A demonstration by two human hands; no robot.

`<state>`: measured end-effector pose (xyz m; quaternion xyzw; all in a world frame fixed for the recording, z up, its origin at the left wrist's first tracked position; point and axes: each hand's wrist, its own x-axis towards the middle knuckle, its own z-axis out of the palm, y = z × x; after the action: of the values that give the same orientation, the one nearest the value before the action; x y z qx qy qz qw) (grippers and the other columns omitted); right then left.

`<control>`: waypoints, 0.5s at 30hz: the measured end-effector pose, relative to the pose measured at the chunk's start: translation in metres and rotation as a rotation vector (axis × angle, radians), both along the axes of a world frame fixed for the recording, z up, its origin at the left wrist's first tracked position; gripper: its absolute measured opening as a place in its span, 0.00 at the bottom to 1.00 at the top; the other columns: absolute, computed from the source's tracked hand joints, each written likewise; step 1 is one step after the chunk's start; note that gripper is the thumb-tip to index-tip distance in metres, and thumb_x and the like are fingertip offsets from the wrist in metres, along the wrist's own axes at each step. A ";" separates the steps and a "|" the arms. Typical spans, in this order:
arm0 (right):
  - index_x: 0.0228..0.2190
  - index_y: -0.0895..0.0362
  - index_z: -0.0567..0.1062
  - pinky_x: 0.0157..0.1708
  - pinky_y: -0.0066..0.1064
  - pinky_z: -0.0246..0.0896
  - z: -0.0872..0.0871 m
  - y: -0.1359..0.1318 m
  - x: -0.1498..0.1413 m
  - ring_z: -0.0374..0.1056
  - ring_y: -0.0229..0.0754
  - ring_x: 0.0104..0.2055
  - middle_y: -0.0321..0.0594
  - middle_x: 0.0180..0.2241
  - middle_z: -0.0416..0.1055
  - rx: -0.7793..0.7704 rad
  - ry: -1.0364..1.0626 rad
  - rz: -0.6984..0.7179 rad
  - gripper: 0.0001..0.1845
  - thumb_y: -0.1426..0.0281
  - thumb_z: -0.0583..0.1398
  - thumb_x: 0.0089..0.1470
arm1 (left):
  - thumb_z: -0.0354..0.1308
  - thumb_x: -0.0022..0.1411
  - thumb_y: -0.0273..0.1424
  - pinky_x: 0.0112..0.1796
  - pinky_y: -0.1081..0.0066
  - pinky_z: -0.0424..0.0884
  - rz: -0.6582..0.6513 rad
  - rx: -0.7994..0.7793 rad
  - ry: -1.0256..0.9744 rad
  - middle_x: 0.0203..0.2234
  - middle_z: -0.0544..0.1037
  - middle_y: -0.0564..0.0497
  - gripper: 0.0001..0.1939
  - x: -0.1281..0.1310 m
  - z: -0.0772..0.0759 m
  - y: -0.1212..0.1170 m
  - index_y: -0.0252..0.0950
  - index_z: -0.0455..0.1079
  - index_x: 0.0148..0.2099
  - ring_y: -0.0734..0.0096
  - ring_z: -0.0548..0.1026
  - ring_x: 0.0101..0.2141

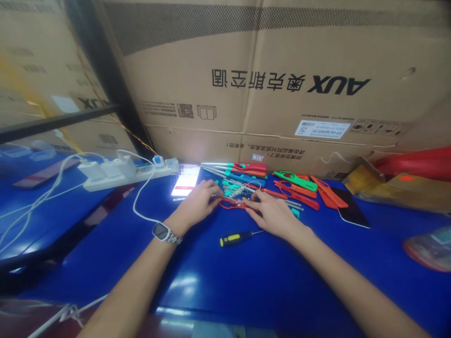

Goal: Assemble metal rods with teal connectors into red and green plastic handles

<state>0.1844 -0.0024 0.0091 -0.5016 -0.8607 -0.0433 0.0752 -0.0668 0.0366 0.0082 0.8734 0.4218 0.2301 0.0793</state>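
An open red lighter casing (230, 203) lies between my hands, with small parts inside that are too small to name. My left hand (200, 206), with a watch on its wrist, has its fingers closed at the casing's left end. Over the right end, my right hand (271, 211) bends its thumb and fingers onto the casing; whether they pinch a small part too is hidden. Just behind are small teal pieces (230, 188) and metal lighter tubes. A black and yellow screwdriver (235, 238) rests on the blue table in front of my hands.
Long-necked lighters (250, 167) lie behind my hands, with green casing halves (296, 180) and orange ones (327, 192) to the right. A lit phone (186, 180) and a white power strip (120, 177) are left. A dark phone (352, 209) sits right. A large cardboard box (282, 112) walls the back.
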 end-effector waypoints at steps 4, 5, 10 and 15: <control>0.55 0.46 0.75 0.30 0.29 0.59 -0.003 0.002 0.002 0.72 0.44 0.45 0.42 0.46 0.72 0.015 0.035 0.008 0.20 0.62 0.51 0.66 | 0.55 0.66 0.27 0.46 0.60 0.69 0.037 0.025 0.019 0.42 0.75 0.44 0.08 0.002 -0.004 0.000 0.35 0.72 0.47 0.60 0.72 0.43; 0.55 0.46 0.75 0.30 0.29 0.59 -0.004 0.002 0.003 0.72 0.44 0.45 0.42 0.46 0.72 0.014 0.046 0.014 0.20 0.63 0.51 0.66 | 0.55 0.66 0.27 0.45 0.60 0.70 0.049 0.019 0.030 0.42 0.75 0.44 0.09 0.002 -0.005 0.001 0.35 0.72 0.48 0.59 0.73 0.43; 0.49 0.48 0.78 0.32 0.29 0.61 -0.007 0.005 0.006 0.72 0.41 0.43 0.39 0.47 0.72 -0.046 0.213 0.025 0.16 0.64 0.55 0.65 | 0.54 0.65 0.24 0.43 0.63 0.71 0.052 -0.074 0.041 0.40 0.78 0.44 0.10 0.001 -0.007 0.002 0.35 0.73 0.46 0.61 0.75 0.40; 0.39 0.51 0.79 0.34 0.29 0.62 -0.010 0.011 0.010 0.72 0.38 0.37 0.36 0.45 0.74 -0.165 0.391 0.039 0.07 0.65 0.62 0.59 | 0.56 0.59 0.21 0.41 0.66 0.71 0.011 -0.156 0.035 0.38 0.78 0.46 0.12 0.005 -0.004 -0.001 0.35 0.76 0.43 0.63 0.76 0.38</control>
<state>0.1941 0.0087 -0.0007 -0.4880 -0.8399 0.1270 0.2006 -0.0623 0.0353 0.0045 0.8661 0.4445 0.1815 0.1387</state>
